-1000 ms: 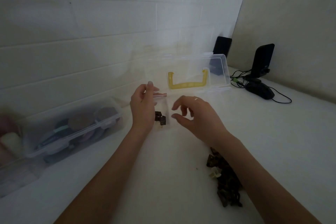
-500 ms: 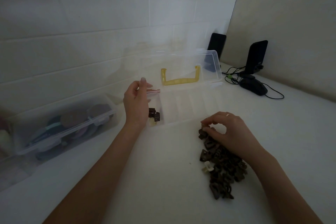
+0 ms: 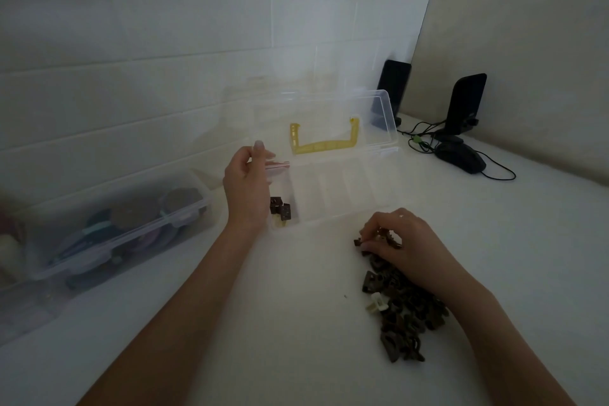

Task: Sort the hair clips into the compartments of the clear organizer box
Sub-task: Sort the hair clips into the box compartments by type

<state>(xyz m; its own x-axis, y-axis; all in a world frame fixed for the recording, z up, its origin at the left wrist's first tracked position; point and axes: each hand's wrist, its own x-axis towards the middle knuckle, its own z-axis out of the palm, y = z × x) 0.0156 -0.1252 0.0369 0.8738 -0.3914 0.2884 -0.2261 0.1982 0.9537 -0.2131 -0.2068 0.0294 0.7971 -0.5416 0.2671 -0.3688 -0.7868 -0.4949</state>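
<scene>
The clear organizer box point(image 3: 342, 188) lies open on the white table, its lid with a yellow handle point(image 3: 324, 142) leaning back against the wall. A few dark brown clips point(image 3: 280, 208) lie in its leftmost compartment; the other compartments look empty. My left hand point(image 3: 247, 188) holds the box's left end. A pile of dark brown hair clips point(image 3: 400, 316), with one white clip point(image 3: 377, 301) among them, lies right of centre. My right hand point(image 3: 402, 244) rests on the pile's far end, fingertips pinched on a brown clip point(image 3: 379, 236).
A closed clear storage box point(image 3: 108, 227) full of mixed items stands at the left. At the back right corner are two black speakers point(image 3: 464, 102), a black mouse point(image 3: 459, 156) and cables. The wall is close behind the organizer.
My right hand moved from beside the organizer's left compartment down and right to the clip pile and pinched a clip. My left hand stayed on the box.
</scene>
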